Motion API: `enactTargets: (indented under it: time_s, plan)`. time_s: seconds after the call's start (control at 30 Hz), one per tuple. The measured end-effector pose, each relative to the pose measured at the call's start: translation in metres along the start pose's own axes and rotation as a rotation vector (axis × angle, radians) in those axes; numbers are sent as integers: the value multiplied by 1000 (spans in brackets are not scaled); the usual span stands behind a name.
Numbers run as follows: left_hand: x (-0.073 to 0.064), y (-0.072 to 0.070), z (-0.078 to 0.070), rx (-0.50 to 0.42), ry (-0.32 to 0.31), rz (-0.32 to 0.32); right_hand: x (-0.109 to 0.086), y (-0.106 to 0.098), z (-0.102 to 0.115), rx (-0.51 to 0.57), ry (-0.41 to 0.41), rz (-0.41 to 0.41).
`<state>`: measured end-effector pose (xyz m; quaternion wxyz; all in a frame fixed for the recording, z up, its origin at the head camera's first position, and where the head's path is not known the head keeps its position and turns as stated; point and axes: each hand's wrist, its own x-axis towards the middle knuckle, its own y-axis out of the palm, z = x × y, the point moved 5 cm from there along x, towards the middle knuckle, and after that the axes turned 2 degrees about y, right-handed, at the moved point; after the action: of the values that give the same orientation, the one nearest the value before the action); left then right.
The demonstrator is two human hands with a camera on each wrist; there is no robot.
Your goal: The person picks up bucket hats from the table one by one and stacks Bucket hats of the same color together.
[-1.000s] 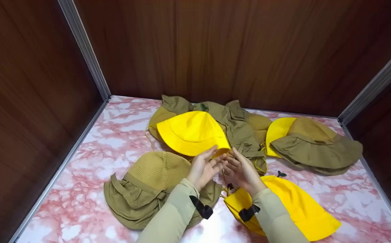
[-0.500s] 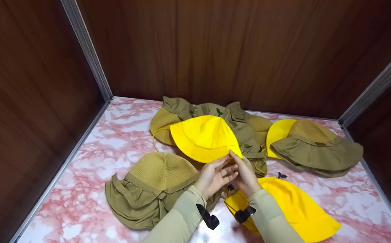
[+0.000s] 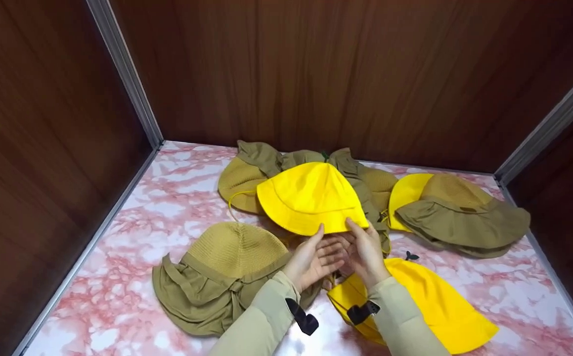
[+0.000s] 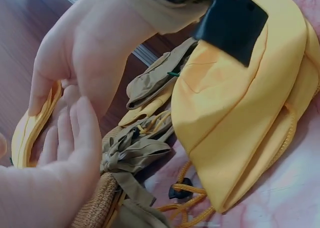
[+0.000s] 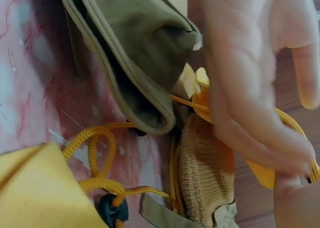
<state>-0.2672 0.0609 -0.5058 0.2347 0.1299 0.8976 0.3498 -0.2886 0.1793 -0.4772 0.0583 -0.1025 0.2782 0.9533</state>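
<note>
A yellow bucket hat (image 3: 311,198) is tilted up over the middle of the table in the head view, its brim edge facing the hands. My right hand (image 3: 368,249) pinches the brim's right corner, thumb on top and fingers underneath. The left wrist view also shows this thumb over the brim's folded edge (image 4: 32,120). My left hand (image 3: 311,262) has its palm turned up and fingers loosely extended towards the right hand, with the thumb tip close to the front brim. A thin yellow cord (image 3: 232,200) hangs at the hat's left side.
An olive sun hat with a woven crown (image 3: 239,247) lies front left. Another yellow bucket hat (image 3: 444,306), with a corded toggle (image 5: 111,210), lies partly under the right forearm. Olive hats (image 3: 242,180) lie behind; an olive one (image 3: 464,222) overlaps yellow fabric at right. A wooden wall (image 3: 306,74) closes the back.
The held yellow hat has moved right and turned its brim more towards the front. My right thumb has come onto the brim's right corner, while the left thumb has left the brim's top.
</note>
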Motion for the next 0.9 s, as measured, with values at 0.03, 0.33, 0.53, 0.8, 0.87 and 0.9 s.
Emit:
enactTargets:
  time_s: [0.03,0.33,0.53,0.8,0.87,0.9]
  plan:
    - [0,-1,-1,-18,4,-18,-1,0,2,15,-6,4]
    - [6,-8,-15,-273,66,-36,-20,-7,21,89,-28,28]
    - [8,-11,-29,-346,126,-33,-37,-21,34,156,-41,59]
    - [10,-14,-46,-283,155,-28,-52,-43,50,219,-62,127]
    - [10,-14,-49,-278,155,-19,-54,-48,53,247,-66,148]
    - [10,-13,-51,-273,155,-15,-55,-51,54,260,-68,159]
